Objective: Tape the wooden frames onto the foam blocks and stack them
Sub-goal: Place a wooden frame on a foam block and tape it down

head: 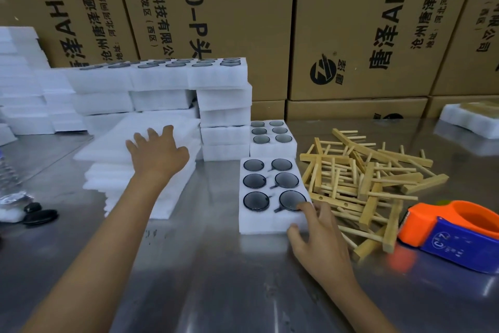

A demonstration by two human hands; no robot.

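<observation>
Right hand [317, 235] pinches foam block [259, 220] corner (left hand [158, 153] flat on foam sheets [108, 143])

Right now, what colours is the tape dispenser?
Orange with a blue front, tape dispenser; head view.
</observation>
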